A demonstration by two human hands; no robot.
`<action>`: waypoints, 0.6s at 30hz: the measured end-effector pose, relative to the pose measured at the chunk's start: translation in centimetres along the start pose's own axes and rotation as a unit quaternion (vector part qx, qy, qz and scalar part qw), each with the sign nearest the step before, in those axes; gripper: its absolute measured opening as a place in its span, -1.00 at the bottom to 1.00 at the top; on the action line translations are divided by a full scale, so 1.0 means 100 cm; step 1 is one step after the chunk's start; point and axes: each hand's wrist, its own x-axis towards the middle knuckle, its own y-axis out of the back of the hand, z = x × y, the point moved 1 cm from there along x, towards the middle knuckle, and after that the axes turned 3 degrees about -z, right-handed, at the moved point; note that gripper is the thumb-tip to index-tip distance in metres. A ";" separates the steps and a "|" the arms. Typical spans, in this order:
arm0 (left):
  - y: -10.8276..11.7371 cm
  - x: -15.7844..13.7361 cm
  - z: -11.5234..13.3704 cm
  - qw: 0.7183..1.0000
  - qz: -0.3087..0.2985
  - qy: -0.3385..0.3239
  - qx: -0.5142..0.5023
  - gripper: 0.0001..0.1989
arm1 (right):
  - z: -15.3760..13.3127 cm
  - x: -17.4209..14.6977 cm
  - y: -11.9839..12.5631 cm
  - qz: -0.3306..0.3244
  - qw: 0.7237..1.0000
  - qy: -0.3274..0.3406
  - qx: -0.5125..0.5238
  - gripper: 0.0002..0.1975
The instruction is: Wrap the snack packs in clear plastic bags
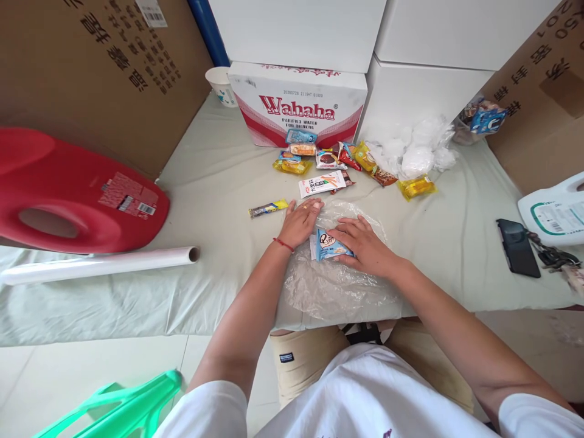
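Nearest, a white shirt [356, 395] and tan trousers [305, 359] show below the table [219, 182], with a green plastic frame [146, 395] on the floor to the left. Just inside the table's near edge lies a crumpled sheet of clear film [319, 292]. The blue packet [325, 243] lies flat on it, between the two hands, a pale edge showing along its left side.

The hands are apart. The right hand [365, 246] rests over the packet's right end, fingers spread and thumb along its near edge; whether it grips or merely presses, I cannot tell. The left hand [301, 222], a red band [283, 245] at its wrist, lies palm down just beside the packet, fingers loosely extended at the film's far left edge.

To the left lies a white roll [104, 266], with a big red jug [86, 161] just beyond it. Well to the right are a phone [517, 246], keys [550, 254] and a white jug [561, 213].

Past the left hand lies a thin bar [268, 208]; farther, a white packet [322, 183], then a loose heap of snacks [331, 160]. Right of the heap are a yellow packet [417, 187] and crumpled clear plastic [417, 149]. Behind stands the Wahaha box [296, 100], a paper cup [222, 85] beside it.
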 end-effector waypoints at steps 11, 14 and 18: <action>0.026 -0.009 0.012 0.991 0.118 -0.045 0.043 -0.53 | 0.006 -0.003 -0.005 -0.032 0.999 -0.020 0.012 -0.33; 0.032 -0.029 0.031 0.977 0.161 -0.061 0.125 -0.62 | 0.003 -0.003 -0.004 -0.040 0.999 -0.031 0.013 -0.41; 0.020 -0.066 0.050 0.969 0.092 -0.186 0.134 -0.62 | 0.002 -0.003 -0.002 -0.055 0.997 -0.041 0.025 -0.42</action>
